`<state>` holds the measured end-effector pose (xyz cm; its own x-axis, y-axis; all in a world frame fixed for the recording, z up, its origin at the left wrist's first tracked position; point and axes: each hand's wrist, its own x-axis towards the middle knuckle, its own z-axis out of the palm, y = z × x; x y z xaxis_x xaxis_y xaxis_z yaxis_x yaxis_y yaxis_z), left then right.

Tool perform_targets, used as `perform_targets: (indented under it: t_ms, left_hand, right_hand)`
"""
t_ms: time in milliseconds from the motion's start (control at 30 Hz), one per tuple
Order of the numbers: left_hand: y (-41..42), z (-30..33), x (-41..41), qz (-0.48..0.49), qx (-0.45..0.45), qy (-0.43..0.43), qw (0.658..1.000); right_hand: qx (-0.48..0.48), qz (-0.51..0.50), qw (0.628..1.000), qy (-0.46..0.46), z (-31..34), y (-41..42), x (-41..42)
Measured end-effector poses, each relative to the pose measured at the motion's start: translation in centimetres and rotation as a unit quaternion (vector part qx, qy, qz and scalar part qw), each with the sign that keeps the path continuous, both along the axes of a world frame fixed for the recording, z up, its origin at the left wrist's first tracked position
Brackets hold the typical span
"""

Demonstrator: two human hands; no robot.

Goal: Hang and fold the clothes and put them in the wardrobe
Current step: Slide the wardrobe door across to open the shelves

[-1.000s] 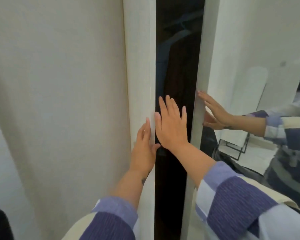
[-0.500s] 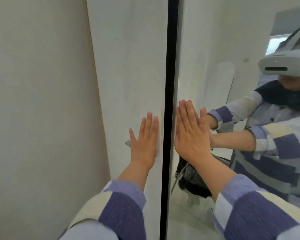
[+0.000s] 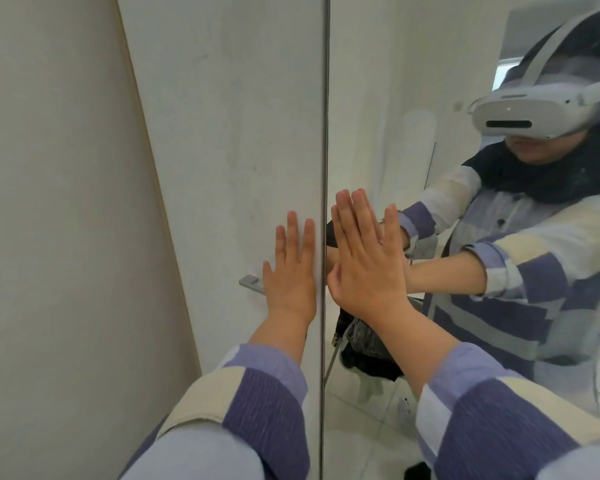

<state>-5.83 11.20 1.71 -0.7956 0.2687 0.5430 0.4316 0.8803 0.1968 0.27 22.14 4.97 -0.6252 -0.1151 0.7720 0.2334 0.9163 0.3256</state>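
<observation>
Two wardrobe doors meet at a thin vertical seam right in front of me. My left hand (image 3: 291,268) lies flat with fingers spread on the white left door (image 3: 229,133), just right of a small grey handle (image 3: 250,284). My right hand (image 3: 364,258) presses flat against the mirrored right door (image 3: 378,81). Both hands hold nothing. The inside of the wardrobe and the clothes in it are hidden behind the doors.
A plain beige wall (image 3: 56,202) runs along the left of the wardrobe. The mirror reflects a person in a striped purple shirt, a dark pile of clothes (image 3: 368,351) on a chair, and a light tiled floor (image 3: 361,427).
The dark gap between the doors has narrowed from wide to a thin seam. Both hands went from the door edges to flat on the door faces.
</observation>
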Motion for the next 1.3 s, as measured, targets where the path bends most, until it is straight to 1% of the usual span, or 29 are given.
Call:
perform_targets:
  t_ms: [100,200,267,300,333,400,467,600,733,833,900,1067,1200,1300]
  left_hand:
    - [-0.6,0.2,0.6,0.000,-0.018,-0.004,1.000]
    - [-1.2,0.6,1.4,0.027,-0.077,-0.008,0.997]
    - [-1.0,0.8,2.3,0.038,-0.105,0.000,0.994]
    - [-0.7,0.9,2.9,0.032,-0.112,0.009,0.993]
    - [-0.2,0.9,3.7,0.018,-0.117,0.024,0.993]
    - [1.3,0.8,5.6,-0.027,-0.123,0.062,0.990]
    - [3.8,0.8,8.2,-0.088,-0.112,0.100,0.985]
    - [10.4,1.5,14.8,-0.209,-0.109,0.186,0.954]
    - [16.6,3.0,20.6,-0.268,-0.074,0.228,0.933]
    - [20.1,3.6,23.4,-0.289,-0.071,0.232,0.926]
    - [22.0,3.7,24.9,-0.284,-0.083,0.224,0.929]
    - [24.3,3.2,26.0,-0.247,-0.102,0.172,0.948]
    - [24.2,3.1,26.3,-0.223,-0.108,0.155,0.956]
    - [24.1,3.3,26.5,-0.222,-0.112,0.152,0.957]
  right_hand:
    - [0.010,0.000,1.000,-0.005,-0.1,-0.3,0.5]
    - [0.028,0.013,1.000,0.006,0.0,0.0,1.6]
    - [0.039,0.029,0.998,0.049,0.0,0.5,3.4]
    - [0.053,0.039,0.994,0.084,-0.2,1.2,4.5]
    - [0.069,0.036,0.992,0.096,-0.7,2.2,5.7]
    - [0.068,-0.030,0.996,0.058,-2.0,4.5,8.7]
    - [0.049,-0.082,0.994,0.051,-2.5,7.3,11.8]
    - [0.020,-0.172,0.978,0.116,0.2,11.7,19.1]
    - [-0.013,-0.261,0.953,0.154,2.1,15.6,25.4]
    - [-0.072,-0.287,0.933,0.203,2.7,17.6,28.3]
    - [-0.093,-0.273,0.936,0.200,2.5,18.6,29.3]
    - [-0.087,-0.239,0.953,0.163,1.3,20.4,29.6]
    - [-0.108,-0.217,0.954,0.177,1.1,20.4,29.0]
    - [-0.104,-0.216,0.955,0.177,0.9,20.6,29.0]
